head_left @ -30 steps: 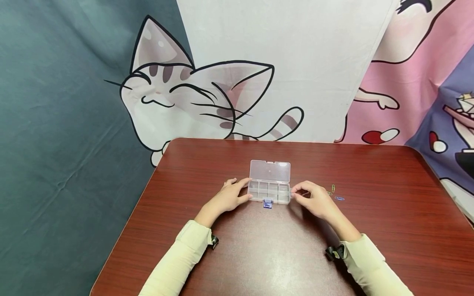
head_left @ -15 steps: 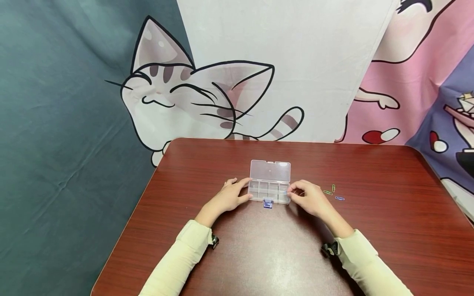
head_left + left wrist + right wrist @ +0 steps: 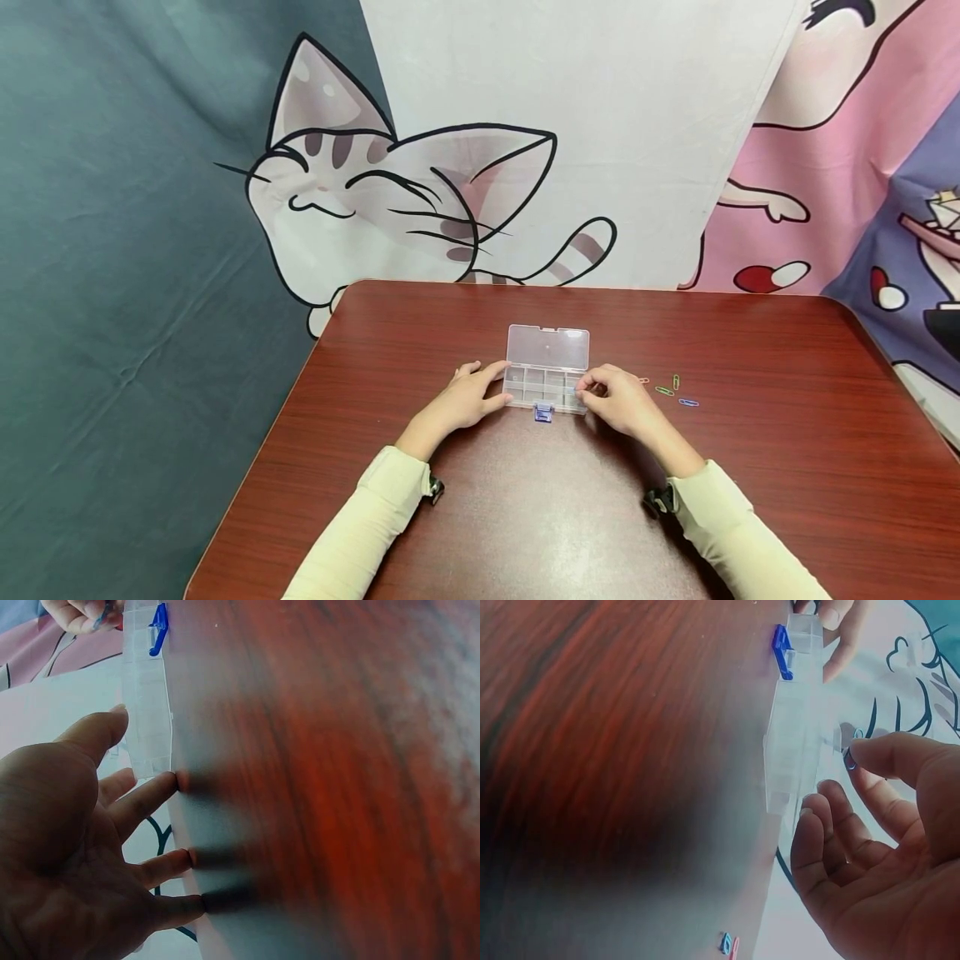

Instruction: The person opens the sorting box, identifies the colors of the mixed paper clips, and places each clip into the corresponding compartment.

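A clear plastic compartment box (image 3: 546,388) lies on the red-brown table (image 3: 525,517), its lid (image 3: 547,347) folded back and a blue latch (image 3: 542,412) at the front. My left hand (image 3: 491,385) rests at the box's left end with fairly straight fingers, fingertips (image 3: 180,780) on the table and thumb beside the box (image 3: 146,712). My right hand (image 3: 588,387) is at the box's right end. In the right wrist view its thumb and forefinger pinch a small blue paper clip (image 3: 850,758) just above the box (image 3: 791,742).
Several coloured paper clips lie on the table right of the box: a red one (image 3: 643,380), a green one (image 3: 663,390), and a blue one (image 3: 687,402). Cartoon cat cloths hang behind the table's far edge.
My right hand has moved left from the loose clips to the box's right end, uncovering the clips behind it. The left hand and box have stayed put.
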Motion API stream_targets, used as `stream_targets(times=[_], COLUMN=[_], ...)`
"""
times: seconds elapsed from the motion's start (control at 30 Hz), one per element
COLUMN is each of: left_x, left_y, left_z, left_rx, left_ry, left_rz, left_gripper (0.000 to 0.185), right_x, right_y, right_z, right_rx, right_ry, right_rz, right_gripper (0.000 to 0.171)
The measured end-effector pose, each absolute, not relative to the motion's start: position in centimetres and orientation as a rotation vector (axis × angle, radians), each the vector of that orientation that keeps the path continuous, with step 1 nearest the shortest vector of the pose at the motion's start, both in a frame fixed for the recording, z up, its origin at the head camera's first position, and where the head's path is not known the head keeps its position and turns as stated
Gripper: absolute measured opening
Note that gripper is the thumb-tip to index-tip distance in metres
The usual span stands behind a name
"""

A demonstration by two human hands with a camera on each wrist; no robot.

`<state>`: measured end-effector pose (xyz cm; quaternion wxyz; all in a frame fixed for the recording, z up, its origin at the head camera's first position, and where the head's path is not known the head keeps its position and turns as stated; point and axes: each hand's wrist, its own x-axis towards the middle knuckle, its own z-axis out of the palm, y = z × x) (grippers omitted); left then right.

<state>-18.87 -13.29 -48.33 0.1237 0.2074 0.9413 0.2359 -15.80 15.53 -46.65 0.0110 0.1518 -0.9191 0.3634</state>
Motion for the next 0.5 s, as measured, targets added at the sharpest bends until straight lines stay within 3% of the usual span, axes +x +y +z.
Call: stream_targets(times=[0.5], left_x=[-18.8], left_y=[-13.27], left_z=[-48.19], left_rx=[0.595], left_ry=[2.751], left_rz=[0.693], left_gripper=[0.06], right_x=[-16.14], right_y=[14.99], right_z=[-47.03], right_rx=[0.476], right_ry=[-2.886], right_rz=[1.079], right_gripper=[0.009])
